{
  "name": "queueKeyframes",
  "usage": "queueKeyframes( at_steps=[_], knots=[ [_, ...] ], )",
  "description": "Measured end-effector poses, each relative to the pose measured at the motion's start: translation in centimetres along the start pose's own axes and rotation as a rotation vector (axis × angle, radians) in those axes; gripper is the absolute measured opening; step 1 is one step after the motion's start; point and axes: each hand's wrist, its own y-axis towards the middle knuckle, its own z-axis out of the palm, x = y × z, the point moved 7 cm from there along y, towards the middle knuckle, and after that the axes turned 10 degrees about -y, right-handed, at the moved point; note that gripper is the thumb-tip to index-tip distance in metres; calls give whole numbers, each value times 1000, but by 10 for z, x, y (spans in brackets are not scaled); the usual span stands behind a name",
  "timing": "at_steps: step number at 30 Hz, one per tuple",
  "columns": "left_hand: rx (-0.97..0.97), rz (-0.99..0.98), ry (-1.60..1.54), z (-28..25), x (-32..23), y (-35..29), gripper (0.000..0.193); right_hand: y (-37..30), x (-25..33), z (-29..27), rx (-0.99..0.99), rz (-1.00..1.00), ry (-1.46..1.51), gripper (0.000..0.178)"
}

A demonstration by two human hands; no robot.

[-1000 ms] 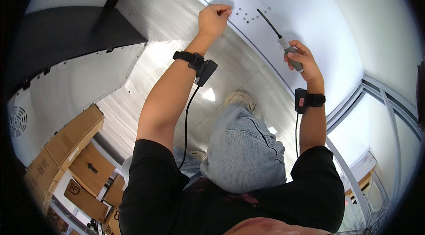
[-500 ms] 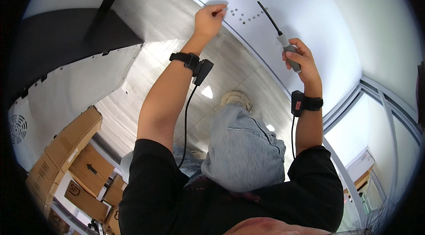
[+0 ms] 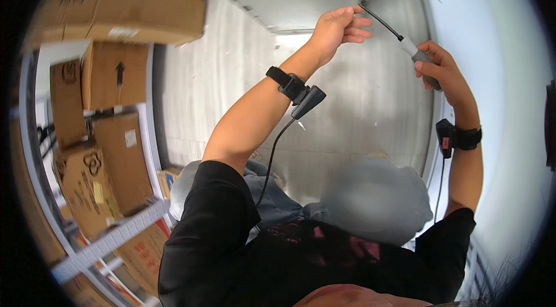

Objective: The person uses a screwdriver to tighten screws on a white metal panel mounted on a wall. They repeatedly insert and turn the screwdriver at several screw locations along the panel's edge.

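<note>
My right hand (image 3: pixel 435 67) is raised at the upper right. It grips the pale grey handle of a screwdriver (image 3: pixel 409 46), whose long black shaft points up and left. My left hand (image 3: pixel 337 26) is raised beside the shaft's tip with its fingers loosely spread, and I see nothing in it. Whether the fingertips touch the shaft I cannot tell. Each wrist wears a black band with a small device; a cable (image 3: pixel 271 156) hangs from the left one.
Several brown cardboard boxes (image 3: pixel 119 153) sit on a metal shelf rack (image 3: pixel 110 237) at the left, and another box (image 3: pixel 116 9) is at the top left. A grey ribbed surface (image 3: pixel 231 87) lies behind the hands. A white wall (image 3: pixel 509 75) is at the right.
The view has swung, so the boxes now fill the left side and the white panel with small holes is out of sight. My left hand went from pinching at that panel to loosely spread.
</note>
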Motion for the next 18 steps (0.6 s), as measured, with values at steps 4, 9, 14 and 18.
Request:
queueKeyframes(
  at_steps=[4,9,14,18],
  knots=[
    [-92,135,-113,-87,-71,-69,39,16,112,101,125,-85,-164,19],
    [-208,130,-258,-155,-96,-72,31,45,158,171,196,31,-212,24],
    [-258,13,-316,-208,-85,-54,28,71,160,232,249,127,-155,30],
    [-251,-56,-317,-226,-79,-49,28,77,138,277,275,191,147,33]
  ],
)
